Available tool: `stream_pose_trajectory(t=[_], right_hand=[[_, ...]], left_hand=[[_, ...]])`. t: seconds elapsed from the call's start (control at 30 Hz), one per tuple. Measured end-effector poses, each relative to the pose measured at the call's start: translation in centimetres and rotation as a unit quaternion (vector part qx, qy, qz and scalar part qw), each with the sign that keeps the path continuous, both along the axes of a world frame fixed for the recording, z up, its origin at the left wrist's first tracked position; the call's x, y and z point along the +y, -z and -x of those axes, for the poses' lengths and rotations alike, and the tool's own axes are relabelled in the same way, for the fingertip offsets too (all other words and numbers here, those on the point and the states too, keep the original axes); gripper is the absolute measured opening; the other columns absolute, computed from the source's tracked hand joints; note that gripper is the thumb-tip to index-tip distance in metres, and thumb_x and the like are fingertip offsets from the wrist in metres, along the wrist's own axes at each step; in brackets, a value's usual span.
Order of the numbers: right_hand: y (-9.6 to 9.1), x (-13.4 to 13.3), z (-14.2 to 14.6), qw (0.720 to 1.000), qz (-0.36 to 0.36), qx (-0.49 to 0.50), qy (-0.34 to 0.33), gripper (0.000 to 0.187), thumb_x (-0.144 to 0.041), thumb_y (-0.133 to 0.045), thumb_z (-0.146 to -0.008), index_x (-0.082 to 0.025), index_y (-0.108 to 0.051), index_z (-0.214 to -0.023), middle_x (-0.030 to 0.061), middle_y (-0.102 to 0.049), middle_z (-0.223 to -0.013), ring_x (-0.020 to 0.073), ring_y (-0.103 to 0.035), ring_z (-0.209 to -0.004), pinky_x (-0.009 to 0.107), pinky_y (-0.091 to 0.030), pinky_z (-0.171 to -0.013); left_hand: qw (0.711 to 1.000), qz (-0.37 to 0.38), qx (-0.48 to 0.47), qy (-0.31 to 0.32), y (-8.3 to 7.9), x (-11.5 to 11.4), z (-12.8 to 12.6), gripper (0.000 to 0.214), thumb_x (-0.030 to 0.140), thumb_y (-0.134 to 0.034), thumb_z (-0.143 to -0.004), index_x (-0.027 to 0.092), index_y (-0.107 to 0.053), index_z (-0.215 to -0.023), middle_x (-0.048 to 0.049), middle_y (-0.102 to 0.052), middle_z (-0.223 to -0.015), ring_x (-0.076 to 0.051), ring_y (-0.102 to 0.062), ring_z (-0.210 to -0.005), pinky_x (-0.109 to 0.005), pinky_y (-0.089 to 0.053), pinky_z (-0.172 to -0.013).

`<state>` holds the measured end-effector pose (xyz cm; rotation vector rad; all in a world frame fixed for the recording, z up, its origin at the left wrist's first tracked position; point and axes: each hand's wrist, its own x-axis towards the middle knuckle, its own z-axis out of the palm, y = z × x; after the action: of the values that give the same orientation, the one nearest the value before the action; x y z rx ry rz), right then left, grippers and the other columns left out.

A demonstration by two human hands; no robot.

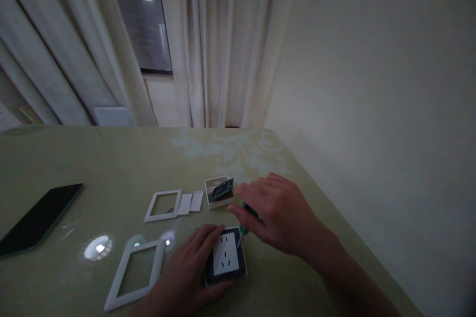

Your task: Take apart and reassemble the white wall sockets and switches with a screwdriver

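Dark tablet [40,219], one, lying flat on the pale green table [111,168], well to the left of both hands. White frame [118,280], near one, rectangular and open-centred, flat just left of the left hand, its lower right corner by that wrist. Second white frame [150,206], similar, flat beyond the left hand, a small dark item inside its outline too small to identify. White plates [185,204], two, small, side by side between that frame and the box, ahead of the left hand. Left hand [189,262], part open, fingers and thumb spread around the socket unit and steadying it. White box [222,204], open-topped, ahead of the left hand and left of the right hand's fingers, a dark insert [222,189] tilted in it. Socket unit [225,255], white face in dark surround, between the hands. Screwdriver [243,229], green-handled, shaft slanting down to the face's right edge; seating of the tip cannot be told. Right hand [275,208], closed around the screwdriver handle.
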<state>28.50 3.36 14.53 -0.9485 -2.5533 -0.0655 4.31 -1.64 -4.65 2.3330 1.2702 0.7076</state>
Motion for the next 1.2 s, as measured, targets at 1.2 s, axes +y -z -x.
stream_pose_trajectory(t=[1.2], right_hand=[[2.1,-0.2,2.3,0.978,0.067,0.144,-0.139,0.009,-0.011,-0.055,-0.103,-0.017,-0.061,-0.105,0.0021,-0.065,-0.092,0.0145,-0.061,-0.082,0.026,-0.049,-0.074]], left_hand=[[0.989,0.118,-0.071,0.049,-3.4,0.0,-0.4,0.091,0.024,-0.091,-0.075,0.035,-0.042,-0.152,-0.0080,-0.058,-0.150,-0.036,-0.058,-0.137,-0.055,-0.053,-0.115]])
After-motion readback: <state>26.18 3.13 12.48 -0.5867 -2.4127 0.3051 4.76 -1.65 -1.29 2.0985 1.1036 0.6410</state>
